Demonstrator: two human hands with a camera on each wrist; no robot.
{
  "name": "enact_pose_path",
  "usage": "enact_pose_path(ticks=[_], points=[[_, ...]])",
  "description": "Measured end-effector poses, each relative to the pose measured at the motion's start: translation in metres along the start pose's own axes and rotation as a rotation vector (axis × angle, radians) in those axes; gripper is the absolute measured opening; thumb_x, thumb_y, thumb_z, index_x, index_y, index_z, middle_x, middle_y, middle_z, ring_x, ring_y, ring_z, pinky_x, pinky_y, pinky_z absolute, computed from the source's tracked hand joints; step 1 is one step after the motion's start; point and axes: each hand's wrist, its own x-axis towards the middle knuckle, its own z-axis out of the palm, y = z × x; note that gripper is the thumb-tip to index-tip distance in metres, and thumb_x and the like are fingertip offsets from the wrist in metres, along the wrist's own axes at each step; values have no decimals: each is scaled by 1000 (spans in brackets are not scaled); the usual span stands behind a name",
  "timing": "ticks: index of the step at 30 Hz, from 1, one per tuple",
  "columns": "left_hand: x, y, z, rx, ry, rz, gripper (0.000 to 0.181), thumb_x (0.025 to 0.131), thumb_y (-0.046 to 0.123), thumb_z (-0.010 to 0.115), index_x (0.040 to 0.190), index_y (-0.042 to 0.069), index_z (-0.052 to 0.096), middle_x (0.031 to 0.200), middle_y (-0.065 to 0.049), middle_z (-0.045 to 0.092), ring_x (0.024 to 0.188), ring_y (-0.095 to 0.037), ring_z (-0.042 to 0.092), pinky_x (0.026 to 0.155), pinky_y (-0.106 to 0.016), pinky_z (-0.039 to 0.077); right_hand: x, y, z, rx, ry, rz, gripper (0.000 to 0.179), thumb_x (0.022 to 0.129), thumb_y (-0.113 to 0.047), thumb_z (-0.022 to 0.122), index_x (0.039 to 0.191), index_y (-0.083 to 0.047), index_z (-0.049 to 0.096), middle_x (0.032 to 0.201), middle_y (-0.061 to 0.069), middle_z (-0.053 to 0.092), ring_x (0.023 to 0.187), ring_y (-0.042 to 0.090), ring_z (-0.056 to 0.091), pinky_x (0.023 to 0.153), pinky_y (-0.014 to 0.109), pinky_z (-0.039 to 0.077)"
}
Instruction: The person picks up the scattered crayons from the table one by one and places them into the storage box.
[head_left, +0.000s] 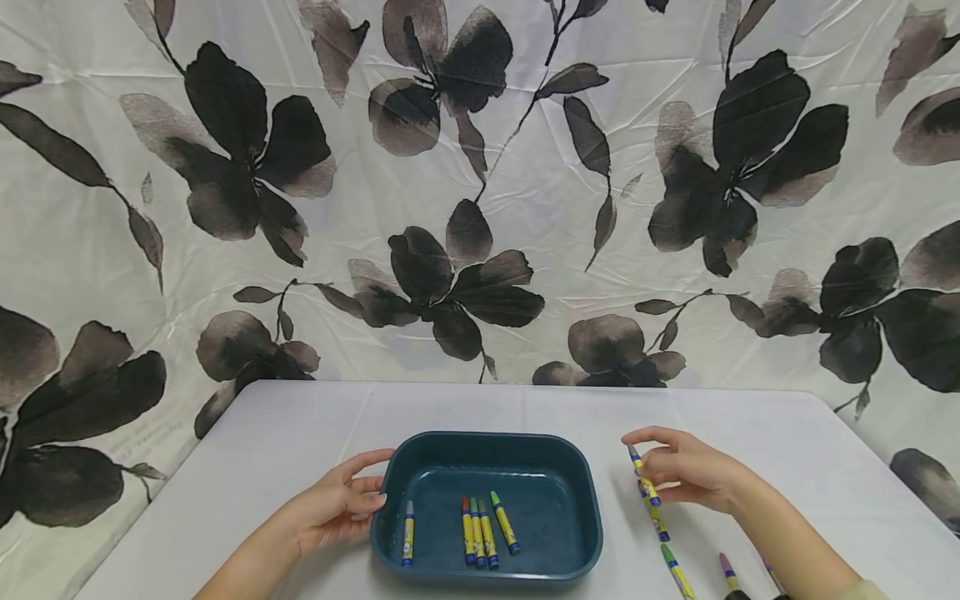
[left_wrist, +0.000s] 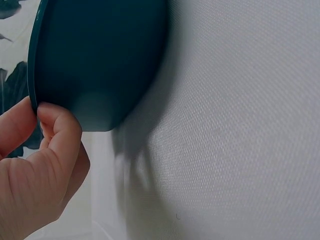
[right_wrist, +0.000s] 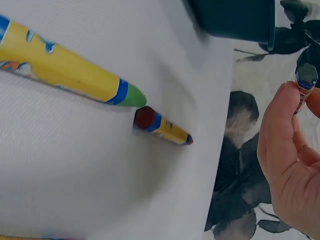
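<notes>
My left hand (head_left: 335, 502) grips the left rim of a dark teal tray (head_left: 487, 577), thumb and fingers pinching its edge in the left wrist view. Several yellow-wrapped crayons (head_left: 478, 533) lie in the tray, with red, green and grey-blue tips. Right of the tray, my right hand (head_left: 693, 471) pinches a grey-tipped crayon (head_left: 648, 490) above the table; its dark end (right_wrist: 306, 75) faces the right wrist camera. Just below it lies another crayon (right_wrist: 167, 128) with a dark red base. Nearer me, a green-tipped crayon (head_left: 677, 573) points toward that base.
A purple-tipped crayon (head_left: 727, 570) and part of another lie at the front right, partly hidden by dark shapes and the right forearm. The white table (head_left: 315, 425) ends against a floral cloth (head_left: 480, 192) hanging behind it.
</notes>
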Motion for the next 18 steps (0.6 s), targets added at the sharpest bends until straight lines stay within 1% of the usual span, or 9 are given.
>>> enact_pose_path(ticks=[7,12,18], points=[[1,-1,-2,-5,-1,-1,75,86,-10,54,147,5,14,105,-9,54,89,-16,58,75,-28,50,1,-7,8,14,-35,-21,45,85,-9,59,128,-5,45,86,3,58,75,13,52,61,23,48],[2,-1,-2,-2,0,-4,75,86,-11,55,147,5,14,105,-9,54,89,-16,58,75,-28,50,4,-12,16,16,-54,-43,45,85,-8,59,127,-5,46,84,2,57,73,14,52,60,23,46],[2,-1,-2,-10,-1,-6,75,86,-11,55,147,5,13,105,-10,53,90,-17,58,75,-28,50,10,-17,25,13,-71,-66,48,85,-6,58,130,-2,43,84,3,56,72,14,51,58,22,47]])
